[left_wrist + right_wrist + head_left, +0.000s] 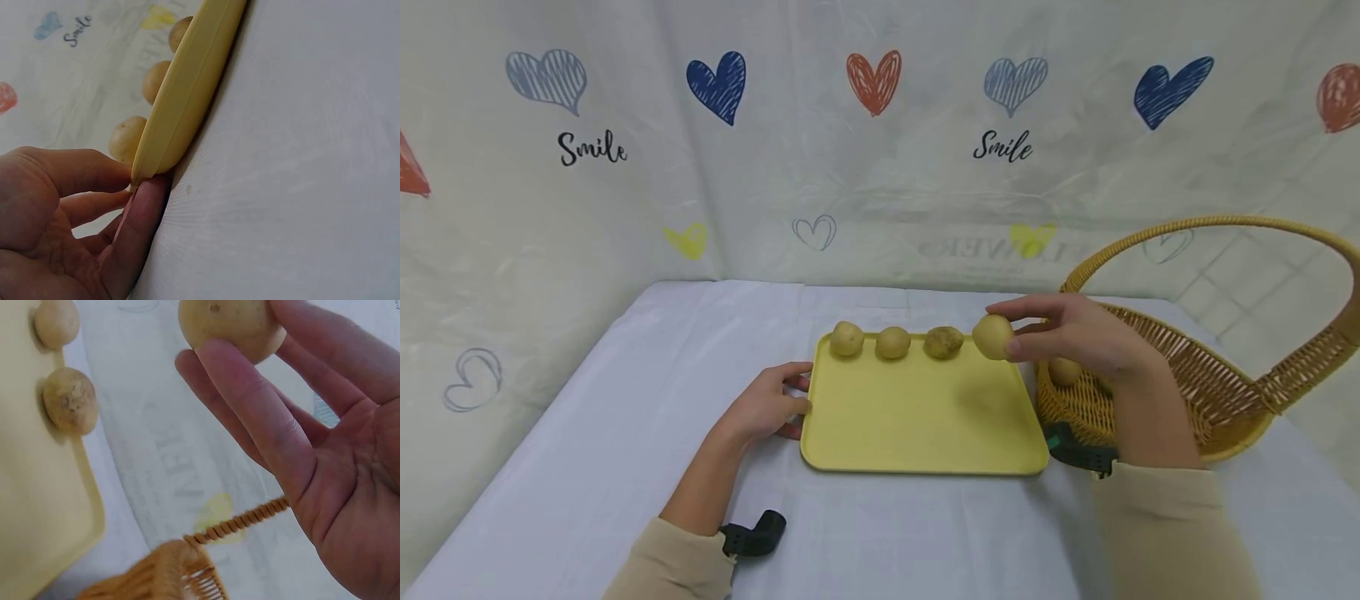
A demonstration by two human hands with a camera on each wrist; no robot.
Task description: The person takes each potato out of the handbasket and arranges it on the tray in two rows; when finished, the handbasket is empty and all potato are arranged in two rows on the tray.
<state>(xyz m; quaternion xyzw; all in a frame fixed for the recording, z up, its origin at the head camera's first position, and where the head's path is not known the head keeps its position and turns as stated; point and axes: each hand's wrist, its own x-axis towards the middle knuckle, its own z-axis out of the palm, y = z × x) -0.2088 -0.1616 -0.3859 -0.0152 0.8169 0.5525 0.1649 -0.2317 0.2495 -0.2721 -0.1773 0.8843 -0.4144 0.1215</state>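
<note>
The left hand (767,406) pinches the yellow tray (917,425) at its left edge, likely steadying it, while the right hand (1082,333) grips a potato (993,337) in its fingers near the far right corner, apparently raised clear of the three lined-up potatoes (892,342)

Diffuse light spreads evenly over the backdrop (790,183) and white cloth (587,467) in the head view; a faint, soft-edged shadow lies on the yellow tray (917,433) below the held potato (992,337), another on the cloth beside the right sleeve (1172,533); wide-angle stretch pulls at the basket (1225,404); the left wrist view is dimmest of the 3, greyish; the right wrist view is brighter, its backdrop lettering (169,450) blurred.
</note>
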